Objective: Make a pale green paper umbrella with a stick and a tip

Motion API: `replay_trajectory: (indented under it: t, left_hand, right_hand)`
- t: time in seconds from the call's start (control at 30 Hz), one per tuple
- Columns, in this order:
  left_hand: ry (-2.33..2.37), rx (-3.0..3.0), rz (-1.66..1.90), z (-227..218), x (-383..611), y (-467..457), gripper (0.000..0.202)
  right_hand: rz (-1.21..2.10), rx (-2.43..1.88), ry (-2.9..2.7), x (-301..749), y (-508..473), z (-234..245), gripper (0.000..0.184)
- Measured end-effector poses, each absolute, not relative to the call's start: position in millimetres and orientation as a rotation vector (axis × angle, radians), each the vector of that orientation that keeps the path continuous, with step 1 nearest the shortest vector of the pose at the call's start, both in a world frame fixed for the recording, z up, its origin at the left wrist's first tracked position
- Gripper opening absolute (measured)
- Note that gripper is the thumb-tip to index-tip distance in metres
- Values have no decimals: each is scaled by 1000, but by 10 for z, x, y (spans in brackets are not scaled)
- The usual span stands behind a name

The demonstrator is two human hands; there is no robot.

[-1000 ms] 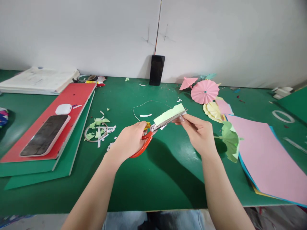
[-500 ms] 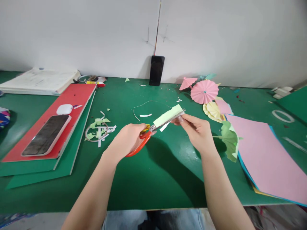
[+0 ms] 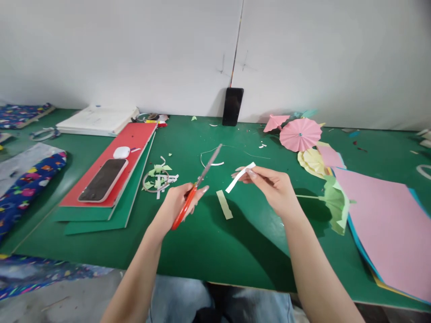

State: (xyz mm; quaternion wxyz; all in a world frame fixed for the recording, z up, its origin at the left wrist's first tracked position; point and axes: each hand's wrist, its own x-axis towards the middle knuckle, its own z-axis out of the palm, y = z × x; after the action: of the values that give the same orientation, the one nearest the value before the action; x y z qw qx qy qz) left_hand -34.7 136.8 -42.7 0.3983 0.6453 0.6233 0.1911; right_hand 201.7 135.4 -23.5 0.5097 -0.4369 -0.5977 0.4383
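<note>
My left hand (image 3: 178, 204) is closed round the orange handles of a pair of scissors (image 3: 196, 185), whose blades point up and away, closed. My right hand (image 3: 272, 187) pinches a narrow white paper strip (image 3: 239, 176) that hangs from its fingertips above the green table (image 3: 215, 251). A pale green paper strip (image 3: 224, 204) lies flat on the table between my two hands. Neither hand touches it.
A phone (image 3: 103, 179) and a white case (image 3: 121, 152) lie on a red board (image 3: 131, 139) at left, with paper scraps (image 3: 158, 177) beside it. Paper umbrellas, pink (image 3: 300, 133) and green (image 3: 335, 202), and coloured sheets (image 3: 384, 224) lie at right. A black phone (image 3: 232, 106) leans on the wall.
The scissors have cut through the pale green strip; one piece has dropped to the table. My left hand swung the scissors away to the left. The camera view shifted left.
</note>
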Motion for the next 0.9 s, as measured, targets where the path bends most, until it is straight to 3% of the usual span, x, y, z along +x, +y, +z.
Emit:
replay_trajectory:
  t: [0.3,0.47,0.6,0.73,0.9]
  left_hand:
    - [1966,1735,358,-252,-677,730,35]
    - [1867,1946,-43,-199,-142,431,16]
    - [1703,2065,-93,-312,425,383,24]
    - [1703,2140,-91,-356,826,454,32]
    - [1691,2176,-63,-336,973,486,26]
  right_hand:
    - [1181,-962,-1524,2031,1216,-136,24]
    - [1098,-962,-1429,2160,1047,-4,23]
    - [1052,-977,-1312,2291,922,18,21]
    - [1034,-1042,-1229,2316,796,-183,25]
    - [820,-1104,-987,2257,581,-626,19]
